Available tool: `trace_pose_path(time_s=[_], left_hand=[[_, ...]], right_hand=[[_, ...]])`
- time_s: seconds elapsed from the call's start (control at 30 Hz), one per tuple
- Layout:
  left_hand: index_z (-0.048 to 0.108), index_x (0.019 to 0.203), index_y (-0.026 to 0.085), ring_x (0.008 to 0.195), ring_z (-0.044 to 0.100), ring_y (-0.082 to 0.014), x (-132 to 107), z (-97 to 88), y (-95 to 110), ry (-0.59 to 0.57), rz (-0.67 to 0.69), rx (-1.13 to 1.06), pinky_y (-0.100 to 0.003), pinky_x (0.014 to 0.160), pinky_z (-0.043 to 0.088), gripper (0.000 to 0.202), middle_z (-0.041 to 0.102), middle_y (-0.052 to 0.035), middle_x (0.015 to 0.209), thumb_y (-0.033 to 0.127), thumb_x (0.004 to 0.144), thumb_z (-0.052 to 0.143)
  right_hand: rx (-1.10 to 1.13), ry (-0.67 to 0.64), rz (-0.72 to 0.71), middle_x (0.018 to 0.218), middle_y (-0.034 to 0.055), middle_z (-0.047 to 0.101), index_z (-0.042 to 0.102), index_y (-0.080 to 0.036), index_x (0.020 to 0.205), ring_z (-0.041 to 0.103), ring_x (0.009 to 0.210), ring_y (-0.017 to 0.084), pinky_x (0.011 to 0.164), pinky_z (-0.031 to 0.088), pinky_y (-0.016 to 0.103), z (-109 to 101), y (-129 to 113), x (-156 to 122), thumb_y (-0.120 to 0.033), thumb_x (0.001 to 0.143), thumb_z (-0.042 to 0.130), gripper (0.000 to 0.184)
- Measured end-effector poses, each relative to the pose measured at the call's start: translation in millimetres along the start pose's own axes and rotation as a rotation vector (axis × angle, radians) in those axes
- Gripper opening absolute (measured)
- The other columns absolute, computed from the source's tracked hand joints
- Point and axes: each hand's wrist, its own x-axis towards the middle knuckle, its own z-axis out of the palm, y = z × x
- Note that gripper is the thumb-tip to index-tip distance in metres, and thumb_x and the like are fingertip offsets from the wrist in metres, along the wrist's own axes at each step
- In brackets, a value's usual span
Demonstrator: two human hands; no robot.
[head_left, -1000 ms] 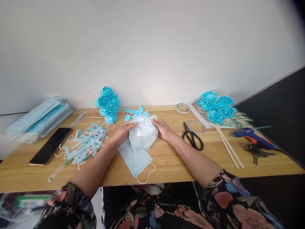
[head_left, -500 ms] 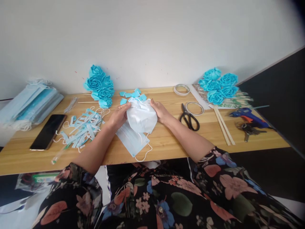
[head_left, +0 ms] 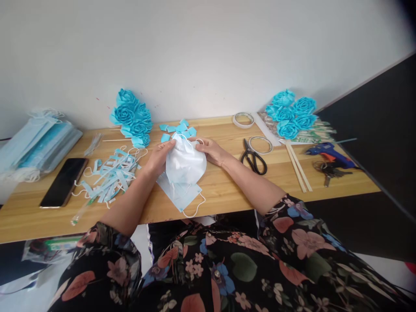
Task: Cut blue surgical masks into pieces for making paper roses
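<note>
Brought left hand and right hand closer together, pinching bulging white fabric mask, partly hiding rectangular pale-blue pleated mask.

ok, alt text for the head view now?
A person's left hand and right hand hold a white mask, partly hiding another mask on a wooden table. To the left: strips, phone, mask stack; to the right: scissors, glue gun, keys. Blue flowers sit near the wall on both sides.

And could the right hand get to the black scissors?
Probably yes: the scissors lie near the right forearm, and nothing seems to block the right hand, though it's holding a white mask and would likely need to let go first.
</note>
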Motion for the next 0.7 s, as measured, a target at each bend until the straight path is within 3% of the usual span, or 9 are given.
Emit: trace_pose_path(time_s=[0.13, 0.4, 0.57, 0.7], left_hand=[[0.064, 0.07, 0.015, 0.048, 0.054, -0.0113, -1.5, -0.1, -1.3, -0.017, -0.048, 0.027, -0.022, 0.046, 0.043, 0.051, 0.061, -0.0004, 0.059, 0.059, 0.061, 0.087], [0.07, 0.078, 0.014, 0.055, 0.06, -0.0131, -3.9, 1.9, -1.7, -0.052, -0.087, 0.079, -0.023, 0.052, 0.047, 0.051, 0.069, -0.0024, 0.068, 0.054, 0.056, 0.091], [0.069, 0.074, 0.014, 0.054, 0.058, -0.0115, -5.6, 0.9, 0.5, -0.064, -0.026, 0.06, -0.021, 0.052, 0.044, 0.044, 0.067, -0.0007, 0.066, 0.052, 0.063, 0.088], [0.069, 0.075, 0.015, 0.056, 0.059, -0.0125, -5.1, 1.1, 1.9, -0.022, -0.042, -0.003, -0.023, 0.054, 0.045, 0.044, 0.068, -0.0011, 0.067, 0.05, 0.06, 0.09]], right_hand=[[-0.012, 0.079, -0.004, 0.066, -0.0056, 0.061, 0.065, -0.018, 0.076, 0.054, 0.059, 0.009, 0.06, 0.044, 0.022, 2.4, -1.3, -0.8, -0.045, 0.056, 0.094, 0.045], [-0.03, 0.111, -0.02, 0.059, -0.0077, 0.048, 0.052, -0.018, 0.064, 0.042, 0.054, 0.007, 0.054, 0.033, 0.022, 3.3, -0.5, 0.9, -0.058, 0.054, 0.091, 0.056], [0.01, 0.113, -0.008, 0.058, -0.006, 0.05, 0.05, -0.019, 0.061, 0.045, 0.055, 0.009, 0.056, 0.037, 0.024, 1.8, 0.9, 3.4, -0.062, 0.052, 0.091, 0.06], [0.06, 0.136, -0.004, 0.059, -0.0033, 0.054, 0.052, -0.021, 0.063, 0.052, 0.061, 0.014, 0.061, 0.043, 0.027, -2.4, 4.0, 5.4, -0.064, 0.052, 0.09, 0.059]])
